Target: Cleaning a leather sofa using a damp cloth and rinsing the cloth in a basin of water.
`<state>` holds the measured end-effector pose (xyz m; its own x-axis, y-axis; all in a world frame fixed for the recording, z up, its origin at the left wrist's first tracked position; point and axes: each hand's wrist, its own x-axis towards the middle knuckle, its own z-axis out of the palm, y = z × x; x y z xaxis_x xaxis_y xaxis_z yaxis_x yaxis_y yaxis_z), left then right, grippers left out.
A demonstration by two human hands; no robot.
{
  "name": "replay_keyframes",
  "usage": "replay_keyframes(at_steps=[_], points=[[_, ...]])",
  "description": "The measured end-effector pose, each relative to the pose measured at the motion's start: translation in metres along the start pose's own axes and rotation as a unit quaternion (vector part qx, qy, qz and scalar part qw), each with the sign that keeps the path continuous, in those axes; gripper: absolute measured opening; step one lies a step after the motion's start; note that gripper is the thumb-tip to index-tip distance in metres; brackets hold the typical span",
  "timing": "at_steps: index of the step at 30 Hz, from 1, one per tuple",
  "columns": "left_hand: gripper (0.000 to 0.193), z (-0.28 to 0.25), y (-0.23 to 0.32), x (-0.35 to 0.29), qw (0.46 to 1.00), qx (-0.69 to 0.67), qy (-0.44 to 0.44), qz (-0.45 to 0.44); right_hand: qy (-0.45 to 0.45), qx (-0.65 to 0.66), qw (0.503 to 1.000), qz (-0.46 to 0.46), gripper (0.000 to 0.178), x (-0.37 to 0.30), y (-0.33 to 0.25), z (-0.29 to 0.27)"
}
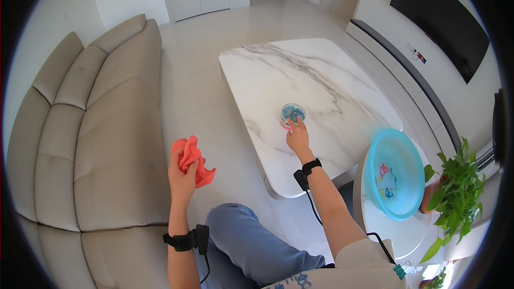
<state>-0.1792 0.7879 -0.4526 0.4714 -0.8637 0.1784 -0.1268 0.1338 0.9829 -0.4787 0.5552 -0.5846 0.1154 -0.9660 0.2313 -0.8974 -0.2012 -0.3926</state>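
Observation:
A crumpled coral-red cloth [194, 161] is gripped in my left hand [182, 179], which is raised beside the table, over the floor. My right hand [299, 139] reaches across the white marble-patterned table [321, 91]. Its fingers and thumb close on the near rim of a small round clear dish [292, 111]. Blue bits show inside the dish, too small to name. Something pink shows at the dish's near left edge, partly hidden by my hand.
A light-blue plastic basin [395, 174] with a coloured print inside stands on a round white side table [393, 235] at right. Beside it grows a leafy potted plant [458, 198]. A beige sofa [120, 149] lines the left, and a low TV cabinet [401, 74] the far right.

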Motion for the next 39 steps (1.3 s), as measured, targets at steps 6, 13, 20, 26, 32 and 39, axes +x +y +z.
replay_keyframes(at_steps=[6, 13, 20, 26, 32, 39], points=[[0.029, -0.001, -0.031, 0.029, 1.000, -0.017, -0.009, -0.009, 0.029, 0.027, 0.996, -0.081, 0.052, 0.088, -0.018, 0.032], [0.029, 0.005, -0.059, 0.051, 0.999, 0.047, -0.005, -0.011, 0.008, 0.028, 0.999, -0.011, 0.049, 0.178, -0.034, 0.036], [0.033, -0.003, -0.070, 0.047, 0.998, 0.037, -0.053, -0.023, -0.013, -0.003, 1.000, -0.024, 0.033, 0.195, -0.054, 0.031], [0.037, 0.021, -0.020, 0.056, 0.971, 0.187, -0.133, 0.071, -0.019, 0.096, 0.995, -0.011, 0.026, 0.190, -0.069, -0.059], [0.053, 0.060, 0.049, 0.045, 0.984, 0.036, -0.171, 0.034, 0.030, 0.322, 0.939, -0.113, 0.022, 0.059, -0.186, -0.218], [0.053, 0.100, 0.082, 0.022, 0.942, 0.020, -0.304, 0.141, 0.078, 0.288, 0.938, -0.176, 0.017, -0.130, -0.188, -0.349]])
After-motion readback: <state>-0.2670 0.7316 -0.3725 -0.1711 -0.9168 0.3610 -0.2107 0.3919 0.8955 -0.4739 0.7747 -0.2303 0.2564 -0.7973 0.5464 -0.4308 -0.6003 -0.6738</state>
